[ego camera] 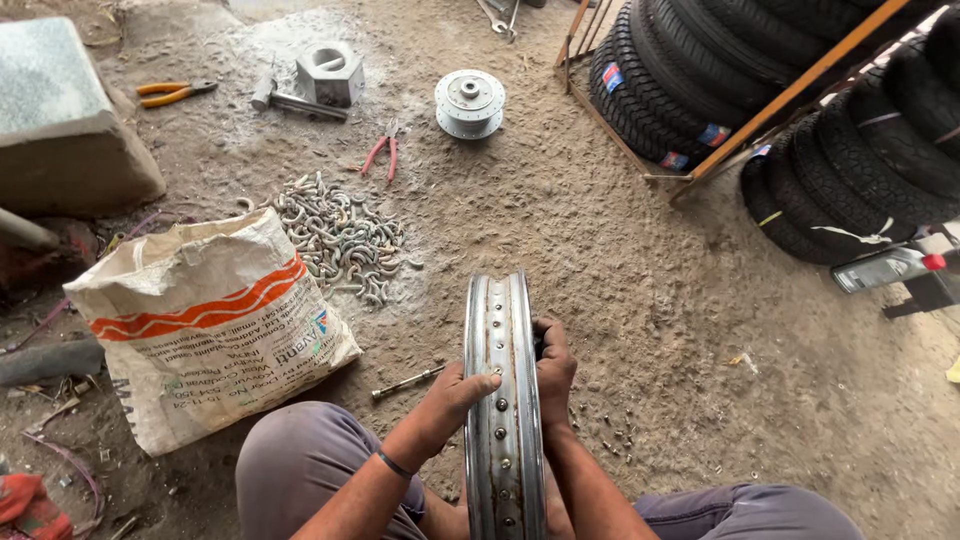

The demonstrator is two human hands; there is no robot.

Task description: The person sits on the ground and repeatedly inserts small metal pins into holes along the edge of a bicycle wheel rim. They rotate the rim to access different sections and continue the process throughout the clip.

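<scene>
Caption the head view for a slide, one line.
Seated on a dirt floor, a person steadies an upright metal wheel rim with the left hand and right hand.

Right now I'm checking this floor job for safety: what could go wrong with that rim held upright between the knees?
1. The wheel rim stands on edge, steadied only by the left hand and right hand; it could tip or roll.
2. Small nipples lie loose in the dirt and could get lost.
3. The pile of bent spoke pieces sits near the sack, a possible tread hazard.
</scene>
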